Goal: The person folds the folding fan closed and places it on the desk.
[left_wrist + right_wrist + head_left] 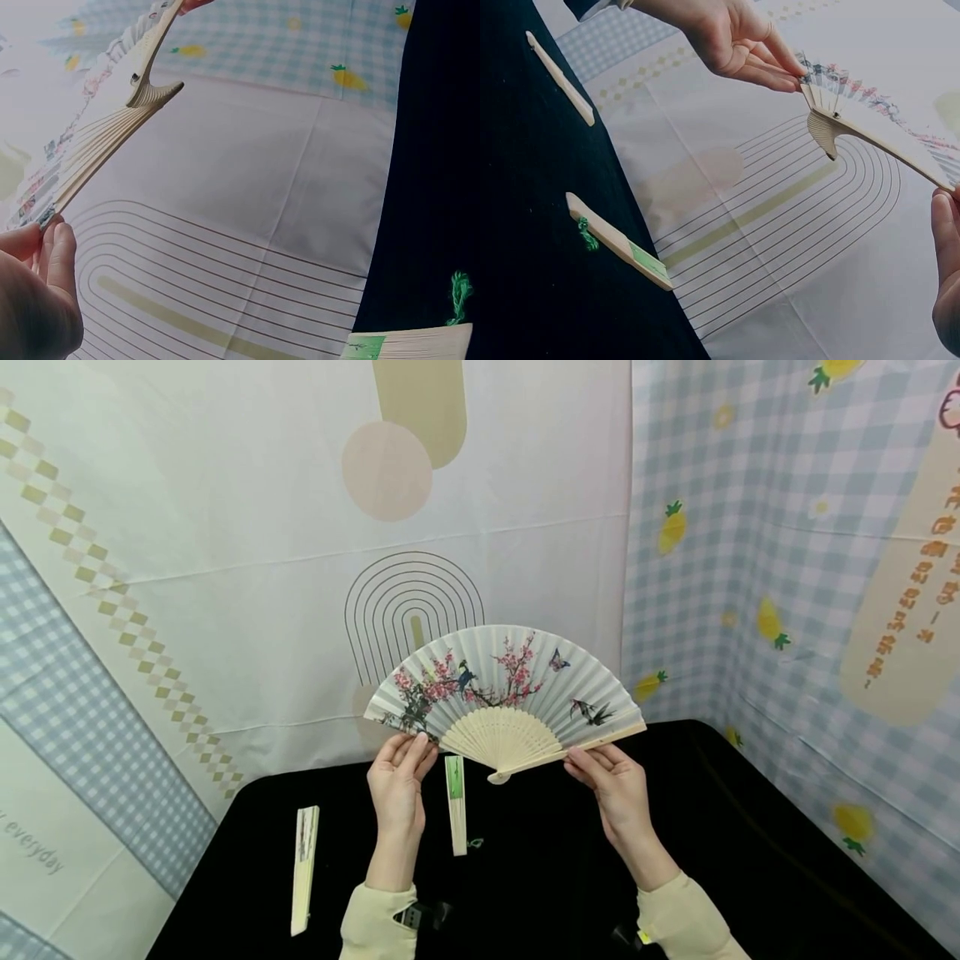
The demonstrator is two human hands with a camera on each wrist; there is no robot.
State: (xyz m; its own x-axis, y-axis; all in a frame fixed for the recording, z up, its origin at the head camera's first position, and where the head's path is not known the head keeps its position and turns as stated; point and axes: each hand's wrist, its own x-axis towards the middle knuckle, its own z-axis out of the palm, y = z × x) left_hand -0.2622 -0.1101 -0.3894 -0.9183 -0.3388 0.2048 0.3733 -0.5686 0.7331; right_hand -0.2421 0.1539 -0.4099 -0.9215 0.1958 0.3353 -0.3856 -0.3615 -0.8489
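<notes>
A folding fan is spread wide above the table in the head view, its pale leaf printed with pink blossoms, birds and a butterfly. Its bare light ribs meet at a pivot at the bottom. My left hand pinches the fan's left edge between thumb and fingers. At the opposite edge, my right hand pinches the outer guard stick. The left wrist view shows the ribs nearly edge-on, with my left hand at the lower end. In the right wrist view my right hand shows only partly.
On the black-covered table lie two folded fans: one with a green leaf and green tassel near the middle, another pale one at the left. Behind hang a white printed cloth and a blue checked cloth.
</notes>
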